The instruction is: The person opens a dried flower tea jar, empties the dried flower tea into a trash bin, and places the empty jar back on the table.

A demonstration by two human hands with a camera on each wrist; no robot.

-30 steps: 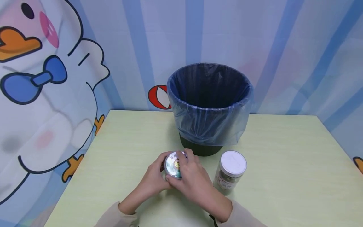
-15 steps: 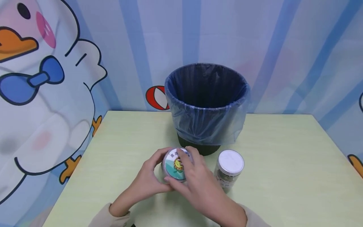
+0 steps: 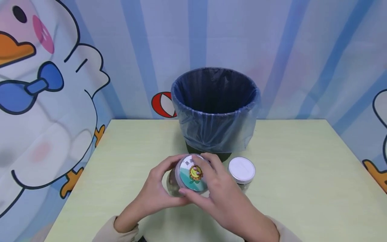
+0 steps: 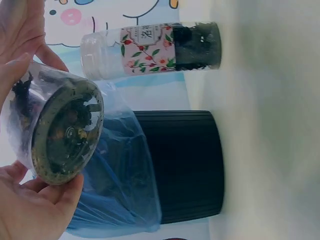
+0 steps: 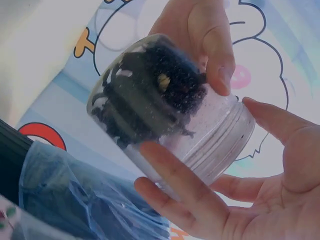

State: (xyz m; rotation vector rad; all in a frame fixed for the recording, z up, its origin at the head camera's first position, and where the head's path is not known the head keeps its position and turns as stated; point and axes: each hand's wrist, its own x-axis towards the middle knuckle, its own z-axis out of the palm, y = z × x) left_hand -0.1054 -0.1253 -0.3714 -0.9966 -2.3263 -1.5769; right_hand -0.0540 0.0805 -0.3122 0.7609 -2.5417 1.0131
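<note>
Both hands hold a clear plastic jar (image 5: 165, 105) with dark dried pieces inside. Its round lid (image 3: 193, 174) bears a smiling sunflower on white and green. My left hand (image 3: 155, 188) grips the jar's side, thumb in front and fingers behind. My right hand (image 3: 222, 195) grips around the lid end, with its index finger lying over the lid top. The jar is raised off the table and tilted; its underside shows in the left wrist view. A second, taller jar (image 4: 150, 47) with a pink floral label and a white lid stands upright to the right, partly hidden by my right hand.
A black bin (image 4: 182, 165) lined with a blue plastic bag (image 3: 217, 131) stands just behind the hands. All this is on a pale green table (image 3: 302, 174), backed by a blue striped cloth (image 3: 169, 40) with a cartoon duck.
The held jar has risen toward the head camera and shifted slightly right, closer to the other jar. Both hands keep hold of it. The head view has turned a little right.
</note>
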